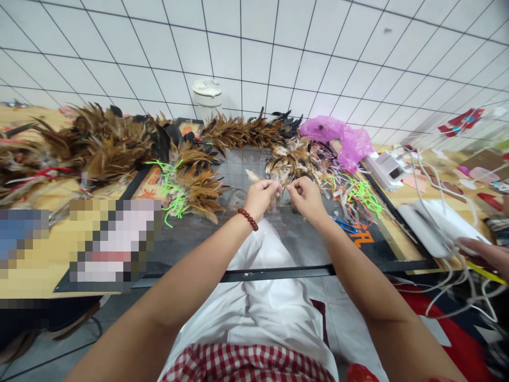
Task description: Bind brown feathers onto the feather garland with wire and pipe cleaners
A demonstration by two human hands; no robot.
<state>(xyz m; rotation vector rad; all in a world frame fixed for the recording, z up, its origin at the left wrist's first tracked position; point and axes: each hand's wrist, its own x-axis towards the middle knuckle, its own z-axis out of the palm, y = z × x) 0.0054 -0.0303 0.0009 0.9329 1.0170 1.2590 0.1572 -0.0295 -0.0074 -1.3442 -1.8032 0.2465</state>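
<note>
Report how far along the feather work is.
Apparently done: tied feather bundles lie at left, and long feather strings line the back. In hand: the left hand and right hand pinch a small feather tuft between them. Remaining: a loose feather pile just behind, and unused green ties at right.

Our left hand (260,197) and right hand (307,195) pinch a pale feather tuft (277,197), and our fingertips cover most of it. A large pixelated patch (111,241) and a smaller blue one (22,239) blot out whatever lies beneath them. The brown feather pile (79,143) runs off the left edge. Feathers hide the foot of a white lidded cup (207,95). Another person's hand (487,255) is cut by the right edge. A blue-handled tool (345,227) lies partly behind our right wrist.
</note>
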